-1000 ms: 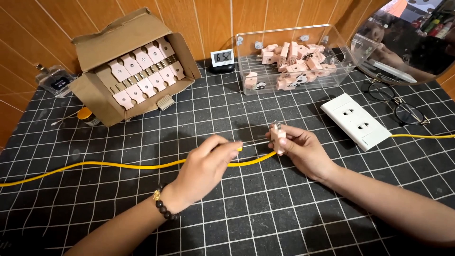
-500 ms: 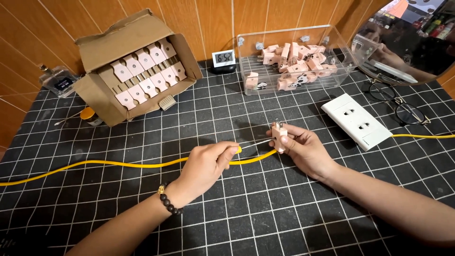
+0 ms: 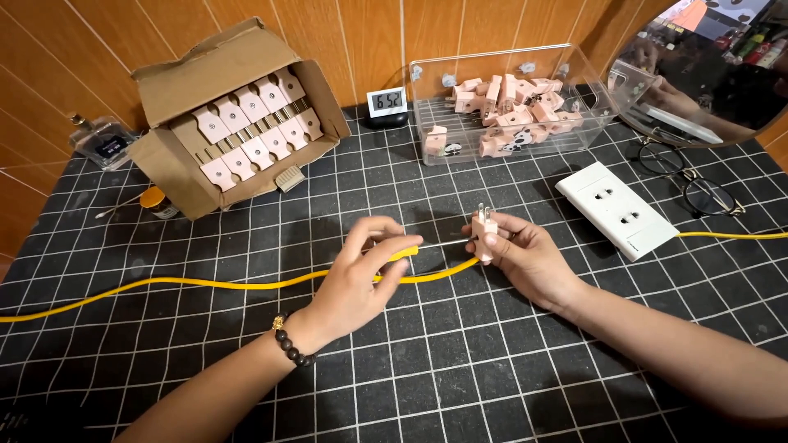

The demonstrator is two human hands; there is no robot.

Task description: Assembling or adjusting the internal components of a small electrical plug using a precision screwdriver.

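Two hands meet at the mat's middle. Right hand [image 3: 525, 258] pinches a pink plug [image 3: 483, 233], prongs toward 12 o'clock. Left hand [image 3: 361, 275] grips a yellow-handled screwdriver [image 3: 410, 251]; its shaft lies level, pointing to 3 o'clock at the plug, touching it.
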